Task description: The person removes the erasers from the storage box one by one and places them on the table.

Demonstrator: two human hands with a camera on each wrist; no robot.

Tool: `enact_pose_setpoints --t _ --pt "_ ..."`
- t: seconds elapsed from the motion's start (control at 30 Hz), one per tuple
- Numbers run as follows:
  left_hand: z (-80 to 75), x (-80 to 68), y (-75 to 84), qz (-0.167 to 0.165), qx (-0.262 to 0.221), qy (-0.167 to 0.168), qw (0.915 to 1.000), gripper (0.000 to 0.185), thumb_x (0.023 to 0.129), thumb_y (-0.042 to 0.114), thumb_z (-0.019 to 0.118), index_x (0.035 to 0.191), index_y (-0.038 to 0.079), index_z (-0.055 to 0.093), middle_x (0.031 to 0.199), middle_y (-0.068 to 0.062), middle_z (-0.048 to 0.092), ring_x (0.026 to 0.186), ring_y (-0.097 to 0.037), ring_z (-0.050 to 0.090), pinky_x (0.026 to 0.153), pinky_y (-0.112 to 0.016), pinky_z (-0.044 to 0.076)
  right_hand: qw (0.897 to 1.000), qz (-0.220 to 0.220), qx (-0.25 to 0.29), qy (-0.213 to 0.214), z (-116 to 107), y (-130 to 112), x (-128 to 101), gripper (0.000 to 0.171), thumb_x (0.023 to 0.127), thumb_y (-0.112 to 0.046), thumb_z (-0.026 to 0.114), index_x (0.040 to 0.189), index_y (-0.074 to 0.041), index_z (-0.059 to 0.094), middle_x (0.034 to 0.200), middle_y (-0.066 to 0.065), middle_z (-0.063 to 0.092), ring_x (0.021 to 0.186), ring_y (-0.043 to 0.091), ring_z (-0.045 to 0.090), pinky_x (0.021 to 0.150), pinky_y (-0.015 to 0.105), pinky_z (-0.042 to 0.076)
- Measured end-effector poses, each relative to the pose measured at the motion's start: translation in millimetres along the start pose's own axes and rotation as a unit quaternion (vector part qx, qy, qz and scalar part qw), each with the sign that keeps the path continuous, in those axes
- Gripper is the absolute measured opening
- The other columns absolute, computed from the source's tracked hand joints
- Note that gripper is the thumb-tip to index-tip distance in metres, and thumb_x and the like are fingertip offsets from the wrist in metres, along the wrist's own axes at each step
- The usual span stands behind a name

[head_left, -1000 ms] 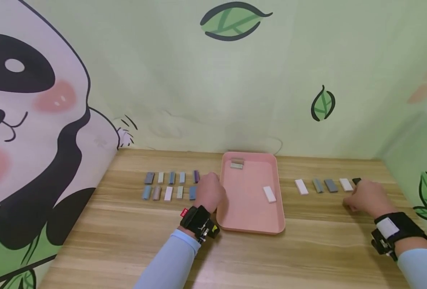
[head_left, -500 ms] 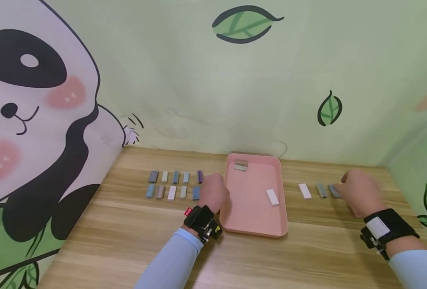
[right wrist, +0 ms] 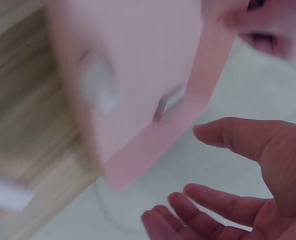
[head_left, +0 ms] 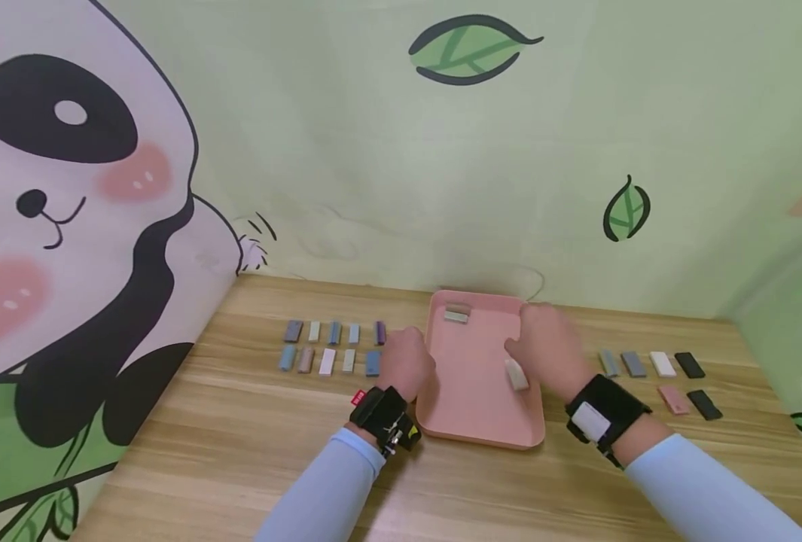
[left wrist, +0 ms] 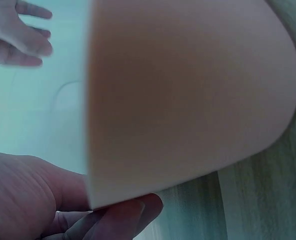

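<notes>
My left hand (head_left: 407, 365) grips the left edge of a pink tray (head_left: 468, 421). In the left wrist view, its thumb and fingers (left wrist: 132, 215) pinch the rim. Over the tray's right edge hovers my right hand (head_left: 553, 350); the right wrist view shows its thumb and fingers (right wrist: 213, 200) spread, with nothing between them. Just below it in the head view, a small white block (head_left: 516, 375) lies in the tray, partly covered by the hand. A pale grey block (head_left: 456, 318) and a brownish one (head_left: 458, 308) lie at the tray's back left.
Left of the tray, two rows of small blocks (head_left: 327, 362) lie on the wooden table (head_left: 251, 452). On the right are grey (head_left: 634, 364), white (head_left: 663, 364), black (head_left: 690, 365) and pink (head_left: 674, 400) blocks. A printed wall (head_left: 373, 188) stands behind the table.
My right hand has moved left from the right-hand blocks to the tray's right edge, uncovering black and pink blocks. The left hand stays at the tray. The head view has shifted slightly.
</notes>
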State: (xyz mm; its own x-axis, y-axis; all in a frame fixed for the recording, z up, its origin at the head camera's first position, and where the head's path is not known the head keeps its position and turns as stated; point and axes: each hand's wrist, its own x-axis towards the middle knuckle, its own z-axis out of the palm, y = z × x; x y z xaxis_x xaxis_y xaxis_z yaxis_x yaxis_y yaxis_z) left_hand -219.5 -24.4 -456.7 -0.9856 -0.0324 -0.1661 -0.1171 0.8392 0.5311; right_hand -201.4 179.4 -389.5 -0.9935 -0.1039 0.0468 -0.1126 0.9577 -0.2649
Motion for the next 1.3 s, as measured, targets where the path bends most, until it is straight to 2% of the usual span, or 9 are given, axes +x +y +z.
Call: enact_pose_setpoints --t 0.03,0.13,0.37,0.57,0.8,1.07,1.3 --pt "0.8 0.1 0.2 0.000 0.000 -0.001 1.0000 0.008 0.083 0.008 0.064 0.090 0.005 0.067 0.077 -0.006 0.063 0.061 -0.018 0.057 0.048 -0.025 0.043 1.000 -0.005 -0.006 -0.004 5.2 -4.6 0.6 0.024 0.078 -0.022 0.069 0.069 -0.005 0.054 0.060 0.004 0.046 0.050 0.018 0.047 0.042 0.028 0.032" --pt "2.7 -0.1 0.5 0.001 0.001 -0.003 1.0000 0.009 0.083 0.008 0.065 0.091 0.005 0.067 0.077 -0.006 0.062 0.061 -0.018 0.057 0.049 -0.024 0.043 0.999 -0.021 -0.026 -0.021 19.2 -13.1 0.2 0.025 0.076 -0.021 0.072 0.070 -0.005 0.053 0.058 0.002 0.044 0.050 0.017 0.047 0.044 0.027 0.035" --pt "3.7 -3.0 1.4 0.004 0.000 0.000 1.0000 0.008 0.082 0.007 0.065 0.090 0.005 0.067 0.076 -0.006 0.063 0.060 -0.017 0.056 0.049 -0.025 0.043 0.998 -0.026 -0.029 -0.059 44.3 -10.3 -2.9 0.018 0.075 -0.014 0.071 0.075 -0.004 0.055 0.067 0.004 0.051 0.058 0.018 0.051 0.055 0.031 0.044" --pt "2.8 -5.6 2.6 0.014 0.000 0.006 0.9999 0.007 0.081 0.006 0.066 0.088 0.005 0.067 0.073 -0.005 0.063 0.059 -0.017 0.056 0.047 -0.024 0.042 0.995 -0.023 -0.031 -0.087 54.9 -3.6 -5.9 0.011 0.079 -0.010 0.063 0.080 -0.002 0.056 0.069 0.006 0.052 0.060 0.019 0.051 0.053 0.031 0.044" --pt "1.8 -4.8 2.4 0.016 -0.011 0.003 0.9998 0.006 0.081 0.005 0.064 0.086 0.004 0.067 0.071 -0.005 0.061 0.057 -0.017 0.055 0.045 -0.024 0.041 0.994 -0.025 -0.047 -0.097 59.1 -5.0 -8.1 0.013 0.081 -0.010 0.064 0.084 0.000 0.056 0.071 0.008 0.053 0.062 0.019 0.051 0.058 0.031 0.046" --pt "-0.8 -1.1 1.9 0.014 0.009 0.008 0.9998 0.004 0.081 0.006 0.065 0.084 0.004 0.067 0.069 -0.005 0.060 0.055 -0.017 0.055 0.044 -0.024 0.040 0.994 -0.026 -0.020 -0.108 62.3 -3.6 -6.8 0.007 0.082 -0.004 0.062 0.084 0.000 0.056 0.072 0.007 0.053 0.065 0.019 0.050 0.059 0.029 0.043" --pt "-2.0 -0.2 0.2 0.004 0.004 0.002 1.0000 0.004 0.082 0.006 0.065 0.084 0.004 0.067 0.070 -0.005 0.062 0.056 -0.017 0.056 0.045 -0.025 0.041 0.992 -0.023 0.038 -0.117 62.0 -1.9 -5.1 0.005 0.079 -0.002 0.059 0.084 -0.001 0.058 0.075 0.007 0.056 0.067 0.019 0.051 0.060 0.029 0.044"
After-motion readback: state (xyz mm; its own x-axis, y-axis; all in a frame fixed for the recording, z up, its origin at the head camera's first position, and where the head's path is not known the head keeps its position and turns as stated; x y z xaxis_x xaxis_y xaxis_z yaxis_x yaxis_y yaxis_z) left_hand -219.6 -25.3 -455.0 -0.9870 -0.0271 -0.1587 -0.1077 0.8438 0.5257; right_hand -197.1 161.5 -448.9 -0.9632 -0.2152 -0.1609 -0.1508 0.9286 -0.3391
